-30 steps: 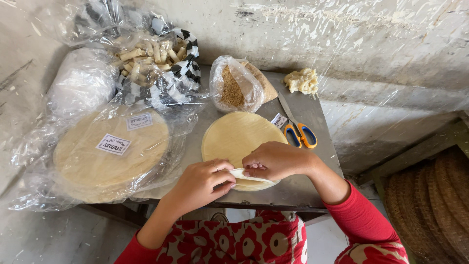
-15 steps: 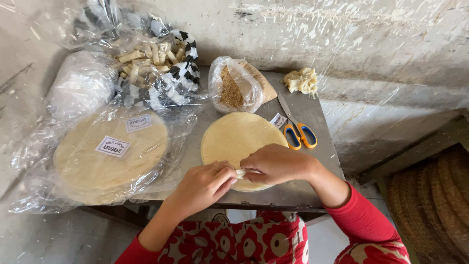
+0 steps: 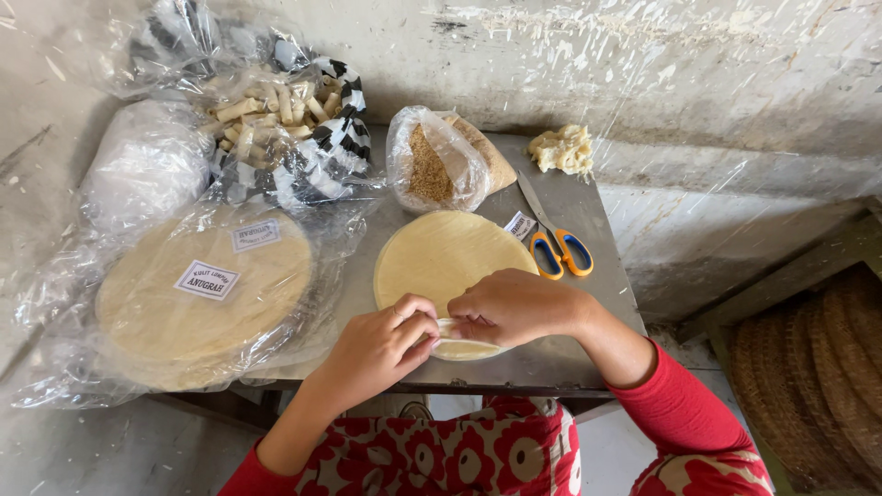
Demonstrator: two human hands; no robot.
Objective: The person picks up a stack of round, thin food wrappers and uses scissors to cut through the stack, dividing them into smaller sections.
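At the table's (image 3: 588, 230) near edge, the left hand (image 3: 381, 349) and right hand (image 3: 514, 308) both pinch a rolled wrapper (image 3: 464, 347) on the sheet (image 3: 441, 253); too hard a squeeze could tear it or nudge it off.

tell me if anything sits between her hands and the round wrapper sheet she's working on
Nothing visible does. The left hand and right hand are both already on the near edge of the wrapper sheet, pinching it together. The scissors lie off to the side.
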